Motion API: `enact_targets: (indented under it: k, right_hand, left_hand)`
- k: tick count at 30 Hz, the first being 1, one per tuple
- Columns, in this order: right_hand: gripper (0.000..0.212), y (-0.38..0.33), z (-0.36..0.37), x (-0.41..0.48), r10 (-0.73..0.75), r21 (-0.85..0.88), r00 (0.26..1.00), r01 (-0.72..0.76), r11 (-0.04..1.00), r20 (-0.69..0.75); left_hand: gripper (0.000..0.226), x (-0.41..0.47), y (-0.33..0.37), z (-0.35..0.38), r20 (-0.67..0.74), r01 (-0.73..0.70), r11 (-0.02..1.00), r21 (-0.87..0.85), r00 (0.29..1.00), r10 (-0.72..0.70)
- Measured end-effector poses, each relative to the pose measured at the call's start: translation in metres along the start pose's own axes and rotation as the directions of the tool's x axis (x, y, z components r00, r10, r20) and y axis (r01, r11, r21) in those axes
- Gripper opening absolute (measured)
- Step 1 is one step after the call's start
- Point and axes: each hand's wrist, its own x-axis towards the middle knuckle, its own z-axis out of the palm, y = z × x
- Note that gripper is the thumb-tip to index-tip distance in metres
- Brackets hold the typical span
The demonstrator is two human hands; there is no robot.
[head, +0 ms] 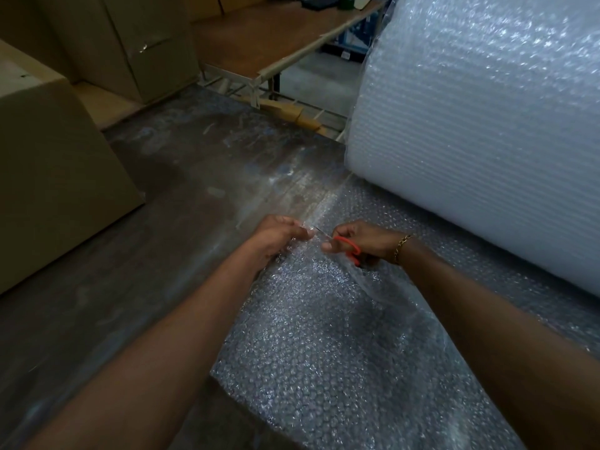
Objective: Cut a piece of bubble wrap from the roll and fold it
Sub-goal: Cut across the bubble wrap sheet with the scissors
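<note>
Bubble wrap (324, 336) looks light, floppy, slick; left hand (282, 237) pinches its edge beside scissors (350, 246) gripped by right hand (365, 241).

No readable text, label, brand or number anywhere in view.

Cardboard boxes (130, 43) and a brown-topped bench (276, 34) around a dark, scuffed surface (181, 177).
One big box (48, 177) stands at the surface's left edge, with the taller boxes behind it at the far left corner. The bench runs beyond the far edge, with cardboard scraps (292, 113) on its lower rack.
</note>
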Motion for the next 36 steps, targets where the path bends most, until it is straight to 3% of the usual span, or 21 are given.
enact_targets:
  k: [10,14,19,23,29,36]
  right_hand:
    - [0.056,0.004,0.000,0.008,-0.022,-0.035,0.999,0.021,0.999,-0.026]
    - [0.040,0.004,0.001,0.011,-0.056,-0.034,0.997,0.054,0.998,-0.056]
    - [0.040,0.000,0.003,0.016,-0.040,-0.095,0.998,0.036,0.995,-0.049]
    - [0.032,0.004,0.002,0.017,-0.052,-0.031,0.997,0.050,0.998,-0.062]
    - [0.040,-0.002,0.003,0.021,-0.048,-0.106,0.998,0.042,0.993,-0.049]
    - [0.046,-0.005,0.003,0.024,-0.045,-0.010,0.999,0.044,0.999,-0.018]
  left_hand:
    - [0.009,-0.003,0.001,0.001,0.020,0.006,1.000,-0.019,1.000,-0.005]
    - [0.009,-0.004,0.002,0.001,0.006,0.014,1.000,-0.003,1.000,-0.014]
    - [0.012,-0.004,0.000,0.002,0.015,0.013,1.000,0.004,1.000,-0.013]
    - [0.011,-0.001,-0.001,0.002,0.018,0.014,1.000,0.005,1.000,-0.014]
    - [0.013,0.000,-0.001,0.005,0.036,-0.008,1.000,0.012,0.999,0.007]
    - [0.019,-0.001,0.000,0.009,0.068,-0.018,0.999,0.032,0.998,0.016]
